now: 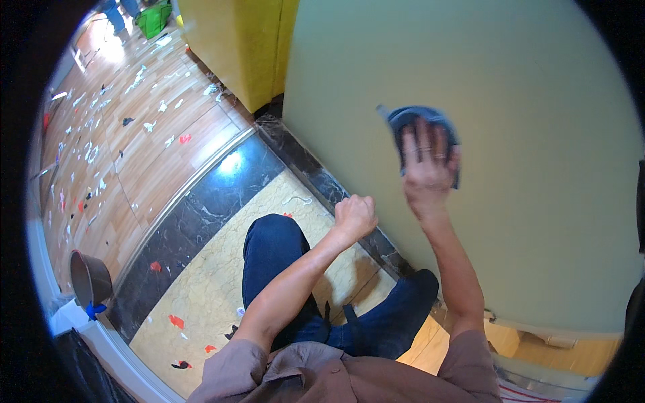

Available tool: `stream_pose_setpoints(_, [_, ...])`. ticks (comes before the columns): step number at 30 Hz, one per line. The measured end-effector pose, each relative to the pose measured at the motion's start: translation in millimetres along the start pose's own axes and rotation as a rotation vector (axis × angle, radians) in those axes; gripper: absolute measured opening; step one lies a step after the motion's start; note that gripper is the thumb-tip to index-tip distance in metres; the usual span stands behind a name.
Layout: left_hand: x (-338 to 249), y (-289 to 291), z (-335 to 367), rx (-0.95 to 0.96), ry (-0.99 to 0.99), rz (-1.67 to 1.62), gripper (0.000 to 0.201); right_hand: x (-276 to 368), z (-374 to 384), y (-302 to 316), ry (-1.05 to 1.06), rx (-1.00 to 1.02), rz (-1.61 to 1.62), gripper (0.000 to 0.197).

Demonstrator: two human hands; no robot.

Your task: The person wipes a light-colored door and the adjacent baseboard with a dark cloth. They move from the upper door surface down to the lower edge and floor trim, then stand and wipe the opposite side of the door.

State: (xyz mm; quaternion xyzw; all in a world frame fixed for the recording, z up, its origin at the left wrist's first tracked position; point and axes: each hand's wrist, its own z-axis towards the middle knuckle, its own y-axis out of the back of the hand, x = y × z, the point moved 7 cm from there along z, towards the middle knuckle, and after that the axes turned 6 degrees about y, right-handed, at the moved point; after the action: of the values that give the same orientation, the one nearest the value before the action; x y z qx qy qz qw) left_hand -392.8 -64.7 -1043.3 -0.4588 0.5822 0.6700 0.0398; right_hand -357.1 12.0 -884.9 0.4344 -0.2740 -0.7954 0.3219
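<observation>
My right hand (428, 173) presses a blue cloth (409, 115) flat against the pale green wall panel (537, 168). Its fingers point upward over the cloth, slightly smeared by motion. Lower and to the left, my left hand (356, 216) is closed in a fist, with nothing visible in it. That fist hovers in front of the dark marble skirting (316, 171), between my two bent knees, and does not appear to touch the panel.
Scraps of white, red and black litter lie on the wooden floor (161, 134) and the cream tiled floor (201, 289). A yellow panel (235, 47) stands beyond the corner. At lower left is a brown bin (91, 279). Another person's legs (115, 17) and a green bag (154, 19) show far off.
</observation>
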Motion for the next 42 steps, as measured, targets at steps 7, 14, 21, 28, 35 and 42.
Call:
stream_pose_setpoints(7, [13, 18, 11, -0.206, 0.204, -0.325, 0.016, 47, -6, -54, 0.152, 0.017, -0.049, 0.053])
stream_pose_setpoints(14, [31, 8, 7, -0.063, 0.255, -0.284, 0.016, 145, -84, -178, 0.588, 0.412, -0.223, 0.063])
stream_pose_setpoints(21, [10, 9, -13, 0.041, 0.008, -0.129, 0.021, 134, -231, -217, 0.781, 0.679, -0.142, 0.065])
stream_pose_setpoints(28, [-1, 2, -12, -0.008, -0.161, -0.138, 0.017, 142, -242, -222, 0.810, 0.702, -0.116, 0.062])
stream_pose_setpoints(35, [20, 32, -1, -0.150, -0.035, -0.382, 0.016, 219, -65, -230, 0.772, 0.493, -0.300, 0.060])
stream_pose_setpoints(42, [54, 75, 16, -0.574, -0.051, -0.955, 0.020, 163, 32, -163, 0.530, 0.320, -0.134, 0.062])
